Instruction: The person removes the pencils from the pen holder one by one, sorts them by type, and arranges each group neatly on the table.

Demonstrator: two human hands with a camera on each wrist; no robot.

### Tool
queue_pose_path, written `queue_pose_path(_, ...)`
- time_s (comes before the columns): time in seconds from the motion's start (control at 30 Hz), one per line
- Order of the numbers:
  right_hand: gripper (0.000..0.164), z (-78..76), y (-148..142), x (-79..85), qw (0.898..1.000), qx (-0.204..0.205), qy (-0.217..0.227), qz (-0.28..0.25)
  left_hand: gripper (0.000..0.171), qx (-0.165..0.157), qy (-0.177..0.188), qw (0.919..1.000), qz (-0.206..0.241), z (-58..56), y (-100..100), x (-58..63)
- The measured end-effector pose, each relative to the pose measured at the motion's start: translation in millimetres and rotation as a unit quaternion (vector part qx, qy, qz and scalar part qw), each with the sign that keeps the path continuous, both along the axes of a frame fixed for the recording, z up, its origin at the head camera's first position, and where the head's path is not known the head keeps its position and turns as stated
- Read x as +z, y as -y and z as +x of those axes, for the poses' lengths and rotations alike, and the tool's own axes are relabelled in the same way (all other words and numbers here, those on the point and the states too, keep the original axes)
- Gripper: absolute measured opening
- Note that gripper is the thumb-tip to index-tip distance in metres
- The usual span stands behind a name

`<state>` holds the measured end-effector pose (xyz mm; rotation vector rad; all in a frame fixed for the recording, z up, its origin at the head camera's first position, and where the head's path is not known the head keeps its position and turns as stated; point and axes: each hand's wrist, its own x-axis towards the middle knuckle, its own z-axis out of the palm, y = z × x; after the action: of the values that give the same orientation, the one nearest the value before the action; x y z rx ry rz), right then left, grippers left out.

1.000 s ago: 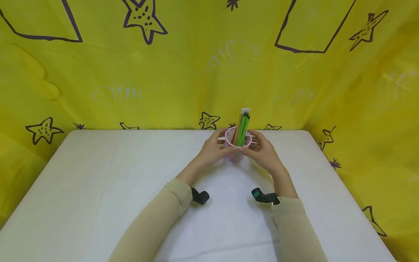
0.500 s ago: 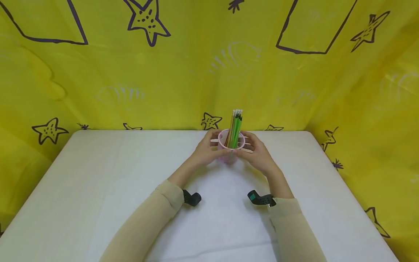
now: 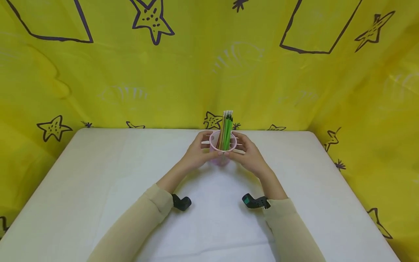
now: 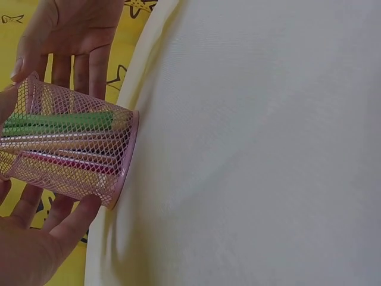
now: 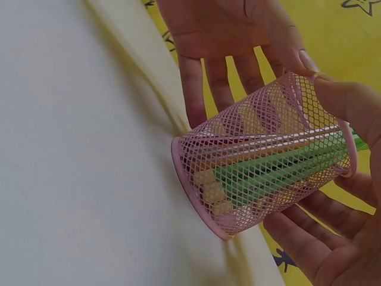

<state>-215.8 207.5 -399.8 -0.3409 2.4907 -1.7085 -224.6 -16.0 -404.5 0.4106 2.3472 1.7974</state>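
I have the pink mesh cup (image 5: 268, 119) over the far part of the white tabletop (image 3: 212, 222), a little right of its middle as I look across it. Its long axis stands close to vertical: the open mouth points up, so the head view shows me the rim as an oval, and the base points down toward the tabletop; I cannot tell whether the base touches it. The pencils (image 3: 227, 129) stand inside along nearly that same axis, their upper ends sticking out above the rim and leaning slightly right; the green ones carry dark tips upward, with tan and reddish shafts beside them. My left-hand grip (image 3: 195, 154) is curled round the cup's left side, and my right-hand grip (image 3: 248, 154) curls round the right; both hold the wall, thumbs nearly meeting on the near face, fingers reaching round toward the back. Through the wrist cameras I see the cup lying sideways across the picture, mouth to the left on one and to the right on the other. Beige sleeves (image 3: 137, 218) cover my forearms, and yellow cloth (image 3: 183, 72) drawn with stars hangs behind the tabletop.
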Motion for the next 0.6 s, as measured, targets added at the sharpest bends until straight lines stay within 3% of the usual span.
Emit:
queue_pose_path(0.27,0.077,4.8,16,1.3,1.0,0.017,0.009,-0.019,0.08,0.005,0.01,0.9999,0.008,5.9,19,0.2)
queue_pose_path(0.33,0.076,11.2,22,9.4,0.999,0.025,0.018,-0.021,0.08,0.005,0.02,0.9997,0.009,8.8,25,1.7)
queue_pose_path(0.6,0.07,12.0,37,1.6,0.998,0.056,0.017,-0.023,0.08,0.006,0.027,0.9995,0.014,18.1,53,1.3)
